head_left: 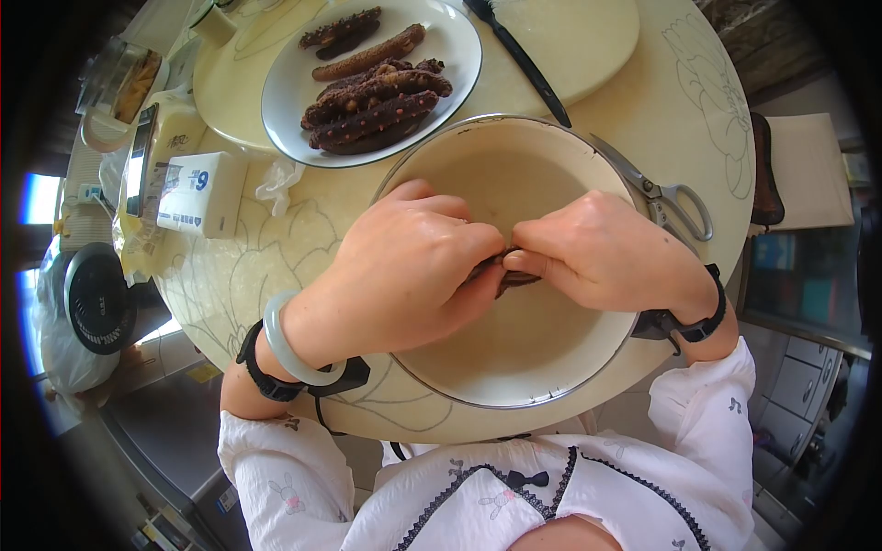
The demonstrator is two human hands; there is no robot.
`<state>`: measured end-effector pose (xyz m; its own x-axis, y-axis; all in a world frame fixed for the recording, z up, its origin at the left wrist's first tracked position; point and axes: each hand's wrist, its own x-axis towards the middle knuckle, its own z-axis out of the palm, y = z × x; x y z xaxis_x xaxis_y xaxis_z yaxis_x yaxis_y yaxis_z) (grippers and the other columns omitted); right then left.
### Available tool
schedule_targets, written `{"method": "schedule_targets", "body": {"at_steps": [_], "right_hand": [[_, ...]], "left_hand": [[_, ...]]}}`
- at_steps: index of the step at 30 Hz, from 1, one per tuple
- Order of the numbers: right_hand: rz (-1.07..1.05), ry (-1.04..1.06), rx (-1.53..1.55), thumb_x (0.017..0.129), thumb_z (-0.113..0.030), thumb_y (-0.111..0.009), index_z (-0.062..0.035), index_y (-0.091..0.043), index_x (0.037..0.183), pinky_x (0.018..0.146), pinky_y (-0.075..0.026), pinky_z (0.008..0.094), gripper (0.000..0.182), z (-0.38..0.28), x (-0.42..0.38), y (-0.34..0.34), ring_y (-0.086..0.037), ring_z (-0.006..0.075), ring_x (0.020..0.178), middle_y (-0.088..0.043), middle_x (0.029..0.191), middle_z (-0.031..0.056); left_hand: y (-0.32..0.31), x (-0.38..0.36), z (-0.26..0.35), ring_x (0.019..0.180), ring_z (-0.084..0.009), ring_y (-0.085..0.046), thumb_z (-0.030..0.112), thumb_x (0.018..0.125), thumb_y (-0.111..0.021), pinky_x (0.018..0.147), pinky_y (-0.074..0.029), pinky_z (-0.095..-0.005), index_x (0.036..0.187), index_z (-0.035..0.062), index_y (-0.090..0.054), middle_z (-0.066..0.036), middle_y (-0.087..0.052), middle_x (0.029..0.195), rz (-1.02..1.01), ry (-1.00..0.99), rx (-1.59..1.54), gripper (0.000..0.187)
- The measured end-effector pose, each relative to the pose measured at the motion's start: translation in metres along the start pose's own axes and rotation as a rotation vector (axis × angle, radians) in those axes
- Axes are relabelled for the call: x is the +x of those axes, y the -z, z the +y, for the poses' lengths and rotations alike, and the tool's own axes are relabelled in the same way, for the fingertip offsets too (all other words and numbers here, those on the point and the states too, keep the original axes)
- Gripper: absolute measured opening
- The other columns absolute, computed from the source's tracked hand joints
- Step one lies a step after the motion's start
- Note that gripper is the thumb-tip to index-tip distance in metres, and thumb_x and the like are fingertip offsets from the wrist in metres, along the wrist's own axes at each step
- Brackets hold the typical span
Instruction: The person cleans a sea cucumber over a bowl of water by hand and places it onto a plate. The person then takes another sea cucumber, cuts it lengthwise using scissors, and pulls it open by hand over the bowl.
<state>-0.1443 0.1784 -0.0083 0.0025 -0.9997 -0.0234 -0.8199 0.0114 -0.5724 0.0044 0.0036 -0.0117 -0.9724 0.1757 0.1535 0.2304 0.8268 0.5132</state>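
Over a wide cream-coloured basin (542, 376) with a dark rim, both hands hold one dark sea cucumber (521, 275). My left hand (413, 262) is closed around its left part, covering most of it. With thumb and forefinger, my right hand (588, 253) pinches its right end, close to the left fingertips. Cloudy, pale liquid seems to fill the basin below. Behind the basin, a white plate (280, 115) bears several bumpy, dark brown sea cucumbers (377, 106).
Scissors (657, 191) lie open against the basin's right side. A black-handled tool (524, 64) rests behind it. To the left are a tissue pack (200, 193), crumpled plastic (278, 184) and a black fan (96, 298). The round table (303, 220) ends near my body.
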Motion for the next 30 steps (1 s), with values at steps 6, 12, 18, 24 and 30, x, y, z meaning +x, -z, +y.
{"method": "schedule_targets", "body": {"at_steps": [6,12,18,24,30], "right_hand": [[-0.003,0.004,-0.033,0.095,-0.022,-0.064,-0.0029,-0.053,0.074,0.053,-0.043,0.0446,0.031,-0.0002,-0.0006,-0.0005,-0.055,0.0385,0.058,-0.054,0.061,0.0166],[0.009,0.024,-0.046,0.094,-0.021,-0.065,-0.003,-0.052,0.073,0.053,-0.043,0.0444,0.03,0.0017,-0.0005,-0.0021,-0.056,0.0381,0.058,-0.054,0.061,0.0164],[0.005,0.026,-0.06,0.093,-0.021,-0.066,-0.0032,-0.052,0.073,0.054,-0.044,0.0444,0.03,0.0025,-0.0005,-0.0026,-0.056,0.038,0.058,-0.054,0.061,0.016],[-0.142,-0.1,-0.2,0.09,-0.023,-0.068,-0.0042,-0.055,0.073,0.056,-0.048,0.0441,0.029,-0.0007,-0.0002,-0.0031,-0.061,0.0366,0.062,-0.059,0.063,0.0154],[-0.08,-0.091,-0.14,0.09,-0.021,-0.067,-0.0037,-0.059,0.076,0.059,-0.049,0.046,0.024,-0.0013,-0.0014,-0.0033,-0.063,0.0375,0.064,-0.061,0.065,0.0158]], "left_hand": [[-0.0019,-0.0003,0.0004,0.074,-0.0258,-0.061,0.012,0.072,-0.07,0.073,-0.046,-0.0373,0.081,0.0094,-0.068,-0.006,-0.062,0.071,-0.014,0.01,0.051,0.01],[-0.004,-0.0023,-0.0003,0.077,-0.0263,-0.061,0.008,0.068,-0.069,0.076,-0.047,-0.038,0.084,0.0079,-0.067,-0.007,-0.062,0.074,-0.031,0.01,0.109,0.016],[-0.0023,-0.0023,0.0012,0.084,-0.0264,-0.061,0.006,0.069,-0.067,0.081,-0.046,-0.0379,0.088,0.007,-0.065,-0.007,-0.063,0.077,-0.082,0.008,0.161,0.02],[0.0021,0.0,0.0059,0.091,-0.0252,-0.06,0.004,0.071,-0.064,0.085,-0.044,-0.037,0.088,0.0073,-0.061,-0.006,-0.064,0.081,-0.26,-0.007,0.341,0.017],[-0.0014,-0.0029,-0.0003,0.095,-0.0263,-0.062,0.004,0.074,-0.066,0.086,-0.045,-0.0389,0.101,0.0082,-0.067,-0.007,-0.067,0.087,-0.127,-0.034,0.192,0.028]]}}
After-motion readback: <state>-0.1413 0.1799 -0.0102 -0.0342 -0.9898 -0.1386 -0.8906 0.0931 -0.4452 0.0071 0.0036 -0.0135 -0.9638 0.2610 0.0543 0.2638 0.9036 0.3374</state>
